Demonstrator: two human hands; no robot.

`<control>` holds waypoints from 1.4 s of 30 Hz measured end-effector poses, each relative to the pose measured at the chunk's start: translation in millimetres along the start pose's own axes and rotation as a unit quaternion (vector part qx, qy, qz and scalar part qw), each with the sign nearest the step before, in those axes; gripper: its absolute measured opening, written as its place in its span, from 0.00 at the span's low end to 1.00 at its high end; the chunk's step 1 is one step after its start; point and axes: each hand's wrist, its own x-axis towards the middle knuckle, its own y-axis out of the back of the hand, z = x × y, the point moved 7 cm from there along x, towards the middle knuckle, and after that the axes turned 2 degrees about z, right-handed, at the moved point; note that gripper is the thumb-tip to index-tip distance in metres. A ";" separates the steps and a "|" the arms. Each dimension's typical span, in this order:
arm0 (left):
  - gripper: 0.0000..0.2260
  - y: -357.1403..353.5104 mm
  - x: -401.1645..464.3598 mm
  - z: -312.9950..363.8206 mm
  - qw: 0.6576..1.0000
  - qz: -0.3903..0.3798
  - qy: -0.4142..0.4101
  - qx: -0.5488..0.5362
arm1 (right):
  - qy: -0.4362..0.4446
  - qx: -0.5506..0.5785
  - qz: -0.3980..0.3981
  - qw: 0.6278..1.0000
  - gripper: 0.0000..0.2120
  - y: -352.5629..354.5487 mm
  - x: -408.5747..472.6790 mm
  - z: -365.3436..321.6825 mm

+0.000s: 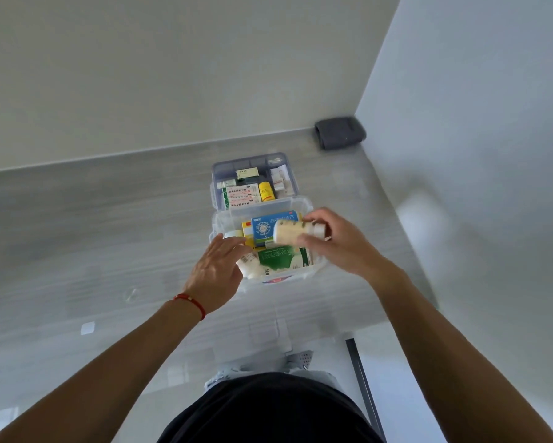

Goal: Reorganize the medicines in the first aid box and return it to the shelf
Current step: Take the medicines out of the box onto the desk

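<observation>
Sorting step in progress; box not yet closed, not yet on any shelf. The first aid box (219, 225) sits open on the pale floor near the corner of the room, its lid tray (217, 174) hinged back toward the wall and loaded with small cartons and a yellow bottle (266, 191). My right hand (336, 243) holds a cream bottle (292, 234) on its side above the main compartment, white cap pointing right into my palm; thumb underneath, fingers curled over the top, a firm wrap rather than a fingertip pinch. It hangs over the blue carton (273, 227) and just above the green and white packet (283, 259), touching neither as far as I can judge. My left hand (216, 270) reaches into the left side of the compartment, palm down, fingers loosely extended and slightly apart, tips at a small white bottle (249, 266) lying there; contact is hidden under the fingers, so I cannot tell if I grip it. Both forearms stretch forward and down, left wrist with the red string (190, 302) bent slightly inward. Judgement: next move calls for clearing a gap on the left, then standing or laying the cream bottle into it without tipping the cartons. A dark cloth (339, 132) lies in the corner, well apart.
</observation>
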 end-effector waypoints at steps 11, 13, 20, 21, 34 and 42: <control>0.23 -7.1 0.4 3.7 0.997 0.045 0.066 0.009 | -0.089 -0.145 0.193 0.966 0.27 39.2 18.4 100.8; 0.22 -5.9 -0.1 3.5 0.996 0.043 0.072 0.012 | -0.064 -0.185 0.176 0.965 0.28 26.0 28.8 102.3; 0.20 -0.6 5.8 6.1 0.995 0.029 0.080 0.043 | -0.002 -0.249 0.184 0.951 0.30 19.4 46.0 93.2; 0.19 1.3 8.0 9.0 0.995 0.030 0.062 0.069 | -0.007 -0.259 0.175 0.950 0.31 19.9 46.8 94.3; 0.26 -12.3 43.5 12.5 0.898 -0.232 -0.085 0.363 | 0.030 -0.075 0.313 0.946 0.18 28.6 -21.0 66.7; 0.23 16.6 44.8 16.7 0.966 -0.150 -0.044 0.204 | 0.137 -0.029 0.284 0.948 0.11 8.3 -43.0 15.4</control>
